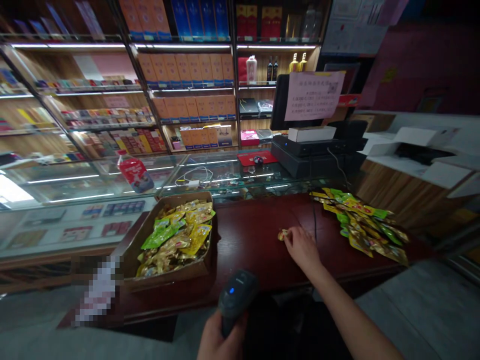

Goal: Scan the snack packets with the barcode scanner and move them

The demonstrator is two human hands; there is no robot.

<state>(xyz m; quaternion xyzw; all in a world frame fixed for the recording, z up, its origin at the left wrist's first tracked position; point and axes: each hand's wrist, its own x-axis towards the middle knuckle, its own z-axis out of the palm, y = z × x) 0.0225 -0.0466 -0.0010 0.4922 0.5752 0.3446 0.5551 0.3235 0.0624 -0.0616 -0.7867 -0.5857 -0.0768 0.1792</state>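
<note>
My left hand (224,336) is wrapped round the handle of a dark barcode scanner (238,292), whose blue light is lit, at the front edge of the dark red table. Over the table's middle, my right hand (303,247) pinches a small gold packet (282,234), mostly covered by the fingers. On the left, an open cardboard box (131,252) holds many gold, yellow and green snack packets (176,235). To the right of my right hand, a loose pile of similar packets (362,222) lies on the table.
Behind the table runs a glass counter (221,170) with a red-labelled bottle (135,171) and a mouse (258,160) on a red mat. A monitor (281,102) with a taped paper sign stands at the back. A dark cable (314,220) crosses the tabletop.
</note>
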